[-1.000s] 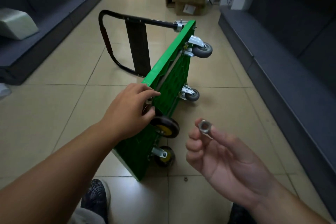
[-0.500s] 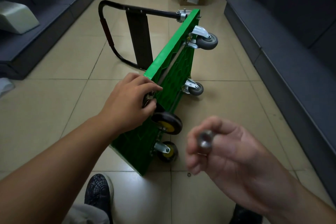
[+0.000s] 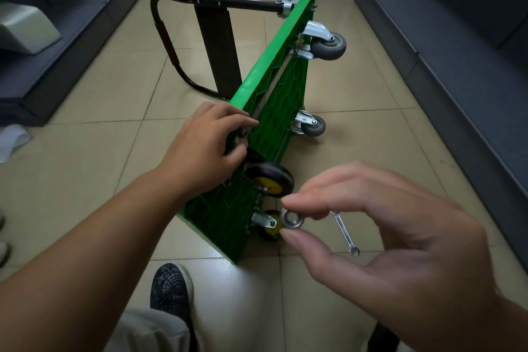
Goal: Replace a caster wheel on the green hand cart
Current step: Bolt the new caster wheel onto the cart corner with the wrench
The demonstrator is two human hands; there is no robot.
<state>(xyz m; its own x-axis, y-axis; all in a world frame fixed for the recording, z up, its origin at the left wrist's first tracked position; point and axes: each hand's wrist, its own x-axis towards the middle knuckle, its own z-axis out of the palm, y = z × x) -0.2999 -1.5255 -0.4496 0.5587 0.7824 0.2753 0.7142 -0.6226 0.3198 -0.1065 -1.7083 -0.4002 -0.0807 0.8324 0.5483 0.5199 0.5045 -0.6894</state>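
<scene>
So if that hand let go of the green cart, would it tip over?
Probably. The cart stands on one long edge, with the left hand gripping its upper edge. Its handle, splayed on the floor, might brace one side. Its wheels hang in the air, so rolling seems unlikely.

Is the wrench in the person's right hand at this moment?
No: the wrench lies on the floor tiles, while the right hand pinches only a metal nut.

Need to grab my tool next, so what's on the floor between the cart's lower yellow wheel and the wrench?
In the head view, only bare tile lies between the lower yellow wheel and the wrench; the right hand pinching the nut overlaps that stretch.
</scene>
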